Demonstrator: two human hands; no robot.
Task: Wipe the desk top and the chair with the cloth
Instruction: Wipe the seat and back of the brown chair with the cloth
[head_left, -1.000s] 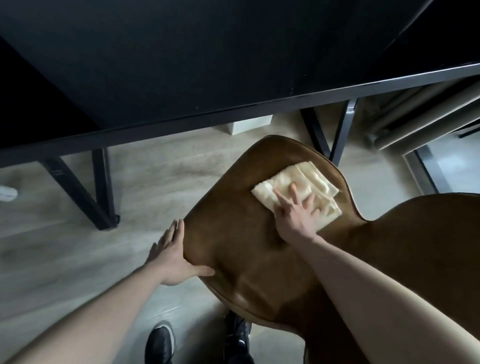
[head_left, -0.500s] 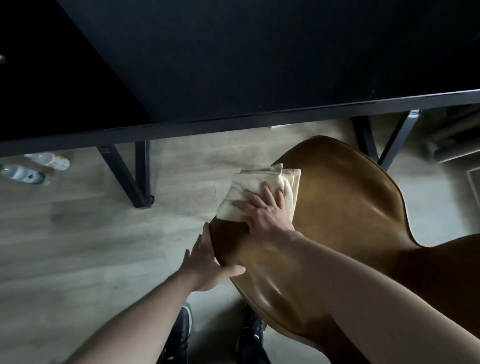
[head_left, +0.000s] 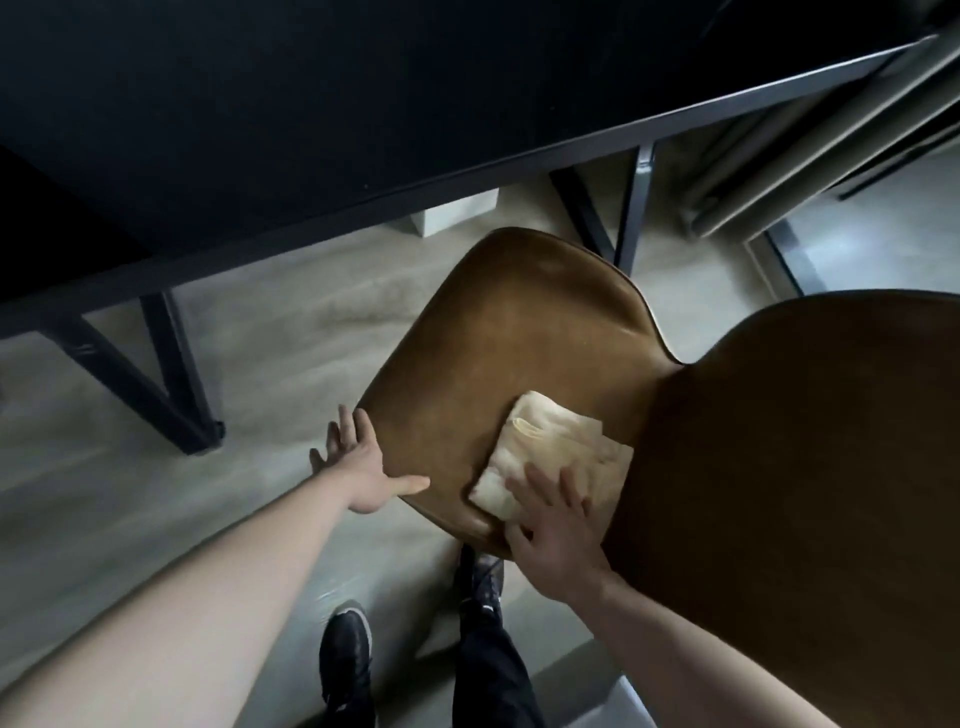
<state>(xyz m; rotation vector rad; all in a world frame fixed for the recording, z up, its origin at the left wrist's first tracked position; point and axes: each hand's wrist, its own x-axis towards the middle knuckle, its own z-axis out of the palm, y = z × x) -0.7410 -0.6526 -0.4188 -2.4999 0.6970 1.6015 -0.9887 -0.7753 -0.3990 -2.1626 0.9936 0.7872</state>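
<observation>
A brown chair (head_left: 519, 332) stands in front of the black desk (head_left: 311, 104), its seat towards the desk and its backrest at the right. A folded cream cloth (head_left: 550, 452) lies on the near part of the seat, close to the backrest. My right hand (head_left: 556, 525) presses flat on the cloth's near edge with fingers spread. My left hand (head_left: 358, 467) rests on the seat's left edge, thumb on top and straight fingers down the side.
The desk's black frame legs (head_left: 171, 384) stand on the pale floor at the left, and another pair (head_left: 631, 213) behind the chair. A white box (head_left: 457, 210) sits under the desk. Curtain folds (head_left: 831, 145) hang at the right. My shoes (head_left: 345, 654) are below.
My right hand has slid the cloth from the seat's front left edge back to the near part beside the backrest. The left hand stays on the seat's edge.
</observation>
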